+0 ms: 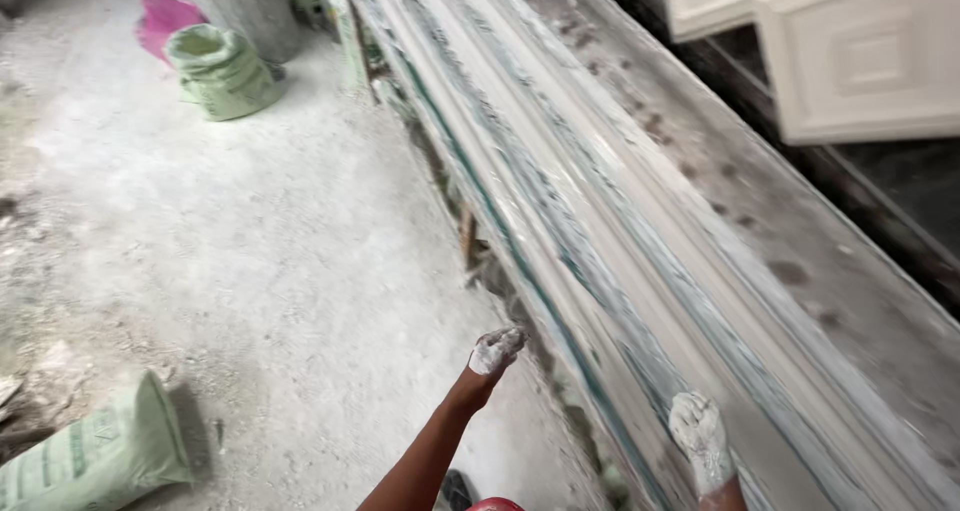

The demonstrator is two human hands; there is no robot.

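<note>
mould: I see a long grooved plaster mould (600,221) with teal streaks lying on the table (800,241), filling the middle of the view.
long axis: it runs from the lower right up to the upper left, narrowing toward the far end near the grey bucket (250,11).
right hand: my right hand (700,441), caked in white plaster, is closed into a fist and rests on the mould's near end, clamped on nothing I can see.
left hand: my left hand (497,349), also plastered, has fingers curled together just off the mould's left edge, above the floor (250,271); holding nothing.
edges: the mould's left edge drops to the floor; the right side borders the table's dusty grey strip.
open room: wide floor on the left; green sacks (220,71) sit far up, another green sack (95,456) at lower left.
right side: white panels (860,61) lie beyond the table.
</note>
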